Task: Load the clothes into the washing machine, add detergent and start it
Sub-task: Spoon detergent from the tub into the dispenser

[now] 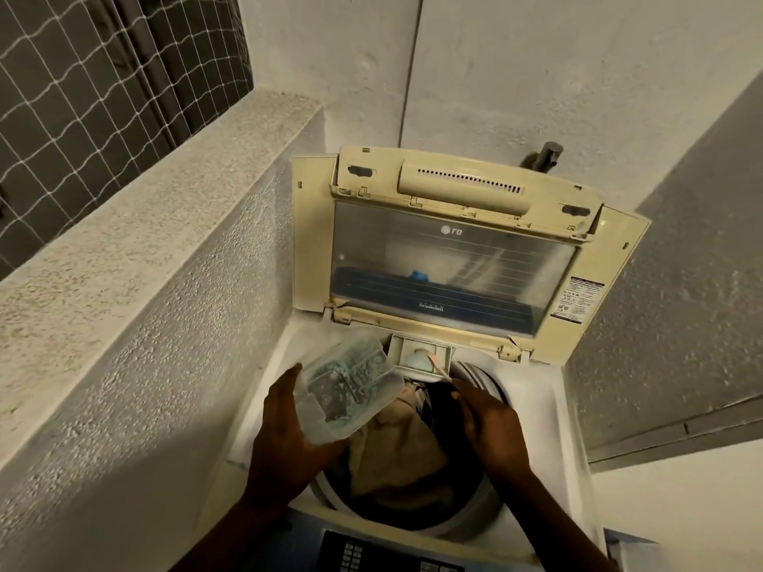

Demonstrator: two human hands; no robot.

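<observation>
1. Washing machine (549, 410) stands in a narrow corner between rough plaster walls, and we look down into it from above; at far left we see a window with a white net (103, 76) over a speckled ledge (165, 192).
2. Our left hand (289, 435) holds a clear plastic container (351, 392) from the side and from below; the fingers are wrapped on it, and blue-green powder traces show inside. The container is tilted over the left rim of the drum.
3. In the middle, the drum is filled with clothes (396, 452): a beige piece lies on top and a dark piece is beside it to the right.
4. Behind the drum, the small detergent drawer (421, 353) is open, with something pale blue inside.
5. The lid (454, 262) stands folded up against the back wall.
6. Our right hand (491, 423) is over the right part of the drum and pinches a thin pinkish scoop handle (438, 365) that reaches to the drawer.
7. At the bottom edge, the dark control panel (351, 555) is partly visible.
</observation>
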